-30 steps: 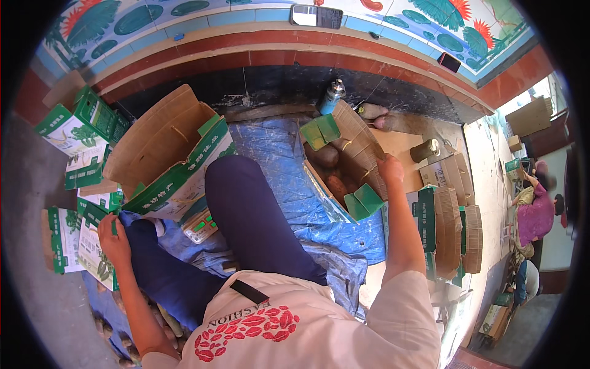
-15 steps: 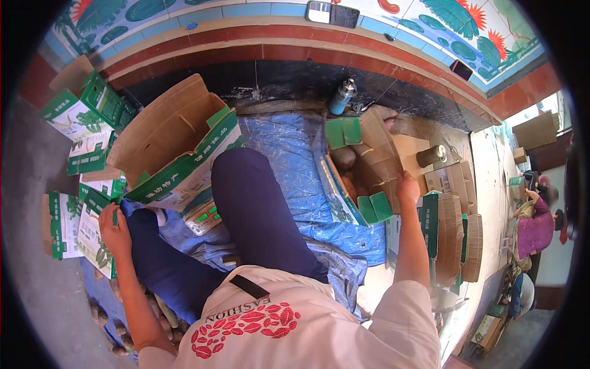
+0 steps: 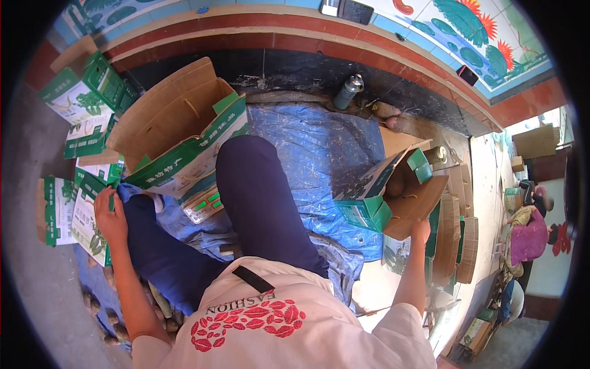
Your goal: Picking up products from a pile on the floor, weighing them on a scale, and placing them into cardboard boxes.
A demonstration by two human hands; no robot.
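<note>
Right hand (image 3: 420, 231): closed on the lower right corner of a brown flap (image 3: 415, 212) of the tilted carton (image 3: 367, 183). Fingers partly hidden by the cardboard; grip appears narrow, at the edge only.

Left hand (image 3: 111, 216): against the upper right part of a green-and-white carton (image 3: 88, 229), beside the left leg. Fingers bent; cannot tell whether they grip the edge or only rest on it.

Position of the tilted carton: ahead of the right hand and slightly inward, well apart from the left hand, with both legs between. It leans toward the right, mouth facing that side; rounded brown contents (image 3: 396, 182) show in the opening. Its lower part is over the right edge of the blue tarp (image 3: 292, 154); full contact underneath cannot be made out.

Step in hand, as judged: one-handed handling of the loaded carton by its flap. Any further turn or shift probably calls for a firm hold on the flap and support for the body, since the flap could bend and the contents slide toward the mouth.

Farther out: large open carton (image 3: 200, 147) ahead of the left hand; device with green-lit panels (image 3: 203, 205) near its base. Brown-flapped cartons (image 3: 446, 240) just beyond the right hand. Flask (image 3: 348, 92) by the wall.
</note>
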